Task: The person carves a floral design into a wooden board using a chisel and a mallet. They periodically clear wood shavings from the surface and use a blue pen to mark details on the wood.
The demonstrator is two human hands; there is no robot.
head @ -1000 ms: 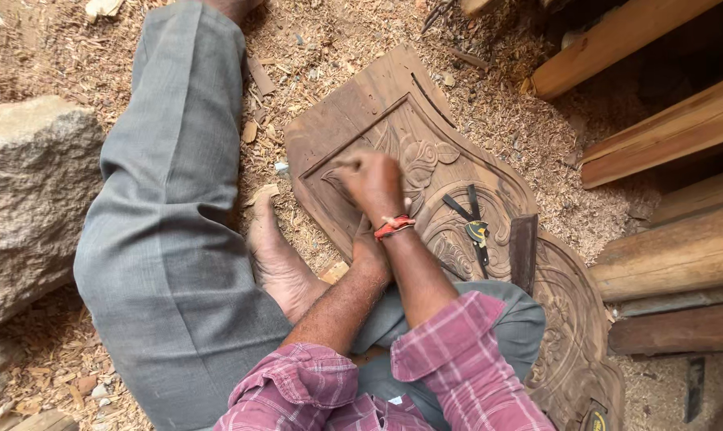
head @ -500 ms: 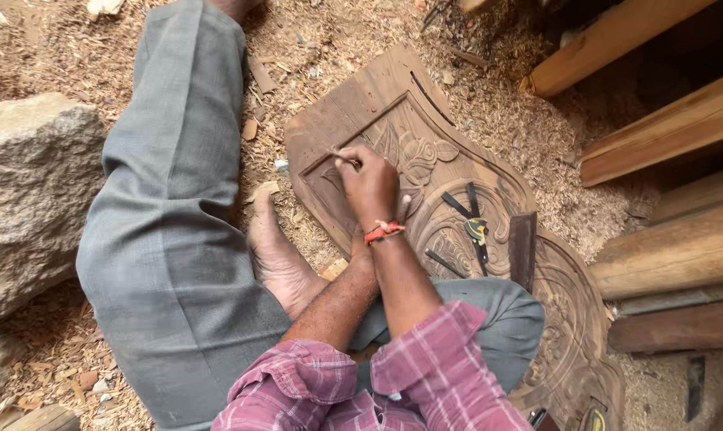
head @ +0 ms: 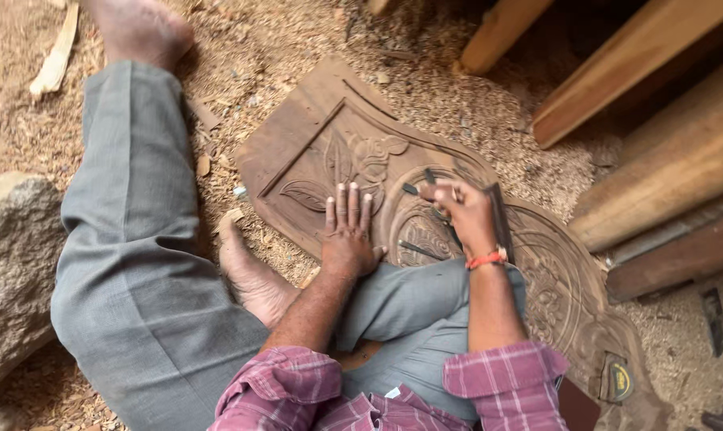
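A carved wooden panel (head: 313,144) with leaf and flower relief lies on the sawdust in front of me, partly under my bent leg. My left hand (head: 348,235) lies flat on the panel with its fingers spread, holding nothing. My right hand (head: 461,209), with an orange band at the wrist, is curled around a thin chisel (head: 413,190) over the panel's middle arch. Another slim chisel (head: 417,249) and a dark flat tool (head: 501,223) lie on the panel beside that hand.
A big grey rock (head: 10,263) sits at the left. Thick wooden beams (head: 665,175) are stacked at the right, with a tool (head: 713,319) on the ground below them. My grey-trousered leg (head: 130,239) and bare foot (head: 249,275) lie left of the panel.
My right hand left the leaf carving and moved right to the tools on the panel. My left hand came out from under it and now rests flat. The camera view moved closer.
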